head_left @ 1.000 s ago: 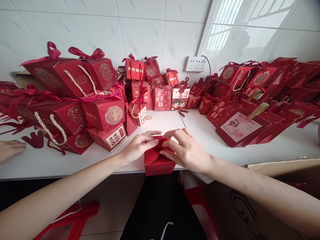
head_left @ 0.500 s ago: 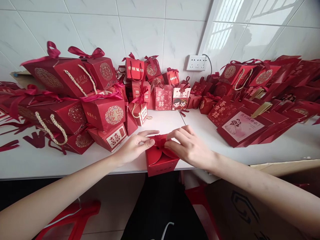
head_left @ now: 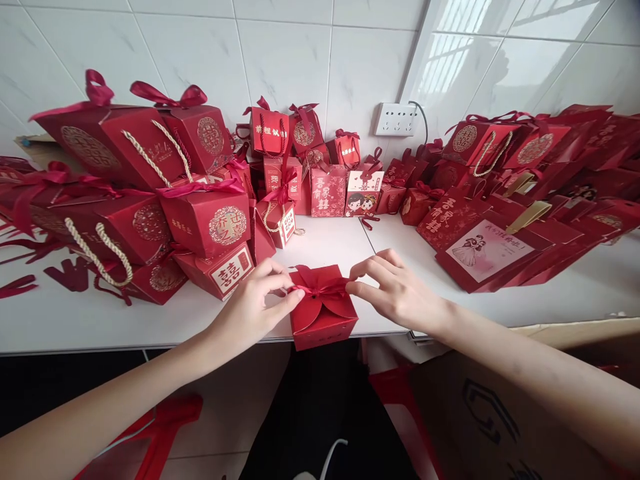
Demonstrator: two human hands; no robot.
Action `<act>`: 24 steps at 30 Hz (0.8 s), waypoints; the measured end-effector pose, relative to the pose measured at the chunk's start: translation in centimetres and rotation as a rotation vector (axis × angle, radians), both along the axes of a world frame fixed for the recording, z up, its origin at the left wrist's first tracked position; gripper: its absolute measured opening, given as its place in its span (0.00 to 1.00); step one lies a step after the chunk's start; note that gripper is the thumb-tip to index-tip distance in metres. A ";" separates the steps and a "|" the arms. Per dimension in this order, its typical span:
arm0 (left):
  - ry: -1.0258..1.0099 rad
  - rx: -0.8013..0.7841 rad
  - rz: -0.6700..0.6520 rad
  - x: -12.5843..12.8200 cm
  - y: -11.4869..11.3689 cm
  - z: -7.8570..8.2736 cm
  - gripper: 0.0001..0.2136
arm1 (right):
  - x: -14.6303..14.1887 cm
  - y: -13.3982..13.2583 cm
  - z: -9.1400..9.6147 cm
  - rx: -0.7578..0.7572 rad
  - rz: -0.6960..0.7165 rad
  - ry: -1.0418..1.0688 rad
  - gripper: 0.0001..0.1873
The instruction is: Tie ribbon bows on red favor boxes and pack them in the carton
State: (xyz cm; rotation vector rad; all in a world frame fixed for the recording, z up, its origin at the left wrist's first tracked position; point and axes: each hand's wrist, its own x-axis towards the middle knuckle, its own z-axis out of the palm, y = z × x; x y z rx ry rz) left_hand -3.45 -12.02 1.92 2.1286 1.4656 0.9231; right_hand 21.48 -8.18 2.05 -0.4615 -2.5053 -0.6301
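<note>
A small red gift box [head_left: 323, 319] with petal-shaped top flaps sits at the front edge of the white table [head_left: 75, 320]. A thin red ribbon [head_left: 320, 289] runs across its top. My left hand [head_left: 255, 308] pinches the ribbon's left end beside the box. My right hand [head_left: 395, 290] pinches the right end. Both hands are closed on the ribbon, pulled apart to either side of the box.
Stacks of red gift boxes with rope handles [head_left: 150, 193] fill the left of the table. Small red boxes [head_left: 325, 180] line the tiled wall under a white socket [head_left: 397, 120]. Flat red bags [head_left: 490, 227] lie at the right. A cardboard box [head_left: 500, 413] and a red stool [head_left: 145, 433] stand below.
My hands were together over the box top. They have moved apart sideways, drawing the ribbon taut across the closed flaps. A person's hand at the far left edge has gone from view.
</note>
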 end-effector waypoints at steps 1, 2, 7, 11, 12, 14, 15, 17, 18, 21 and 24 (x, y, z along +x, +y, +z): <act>-0.011 0.001 -0.005 0.1 -0.1 -0.1 0.11 | 0.1 0.1 0.0 0.016 0.011 -0.008 0.16; -0.025 -0.004 -0.011 0.1 -0.3 -0.1 0.10 | 0.2 0.2 0.0 0.036 0.027 -0.019 0.16; -0.097 -0.105 -0.036 0.5 -0.6 -0.7 0.11 | 0.8 0.6 -0.2 0.034 0.078 -0.078 0.17; -0.110 -0.163 -0.076 0.7 -0.5 -0.6 0.14 | 0.7 0.0 0.0 -0.314 -0.031 0.049 0.17; -0.104 -0.169 -0.080 0.7 -0.5 -0.5 0.15 | 0.5 -0.3 0.2 -0.467 -0.083 0.092 0.20; -0.088 -0.177 -0.075 0.6 -0.2 -0.3 0.16 | 0.0 -0.9 0.8 -0.810 -0.202 0.160 0.26; -0.079 -0.182 -0.069 0.5 0.0 -0.3 0.16 | -0.3 -1.2 1.0 -0.968 -0.257 0.186 0.29; -0.059 -0.196 -0.056 0.4 0.3 -0.4 0.16 | -1.0 -1.5 1.3 -1.206 -0.333 0.238 0.30; -0.049 -0.208 -0.054 0.4 0.5 -0.4 0.16 | -1.3 -1.6 1.4 -1.285 -0.349 0.263 0.30; -0.048 -0.248 -0.059 0.4 0.7 -0.8 0.16 | -1.9 -1.6 1.2 -1.456 -0.391 0.324 0.31; -0.102 -0.278 -0.074 0.5 0.7 -1.0 0.17 | -2.3 -1.3 0.8 -1.549 -0.457 0.359 0.30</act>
